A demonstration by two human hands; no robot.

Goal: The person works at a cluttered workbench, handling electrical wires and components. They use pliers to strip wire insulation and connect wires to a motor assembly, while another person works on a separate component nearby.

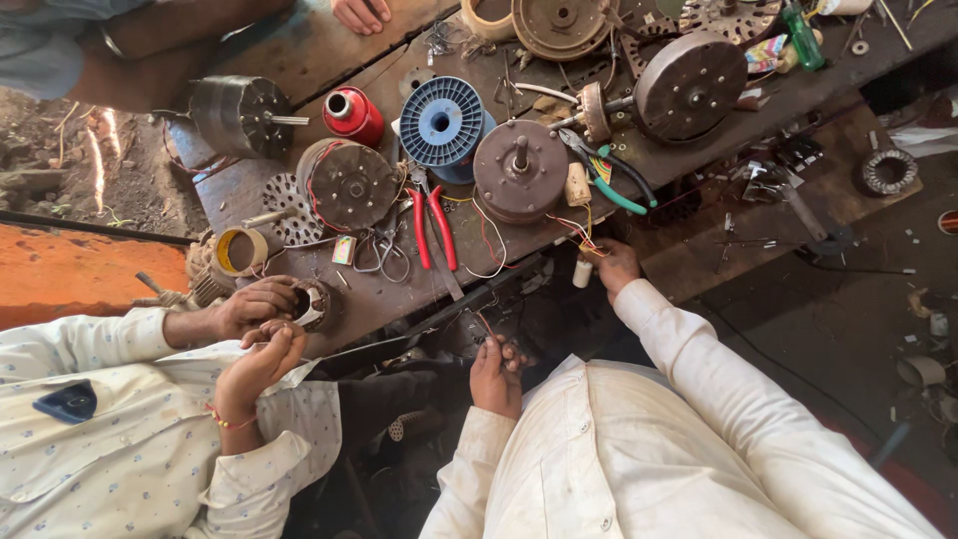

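My left hand (pixel 496 374) is held low in front of the wooden bench (pixel 329 50), fingers closed on a thin wire (pixel 483 324) that runs up toward the bench edge. My right hand (pixel 617 266) rests at the bench's front edge, its fingers closed on a bundle of red and yellow wires (pixel 582 237). These wires lead from a round brown motor housing (pixel 519 172). A small white cylinder (pixel 582 272) hangs just left of my right hand.
A co-worker's two hands (pixel 257 324) on the left hold a small wound stator (pixel 312 304). On the bench lie red-handled pliers (pixel 432 228), scissors (pixel 384 255), a blue spool (pixel 441 122), a red spool (pixel 352 115), green-handled pliers (pixel 617 182) and several motor parts. Another person's hand (pixel 361 13) is at the top.
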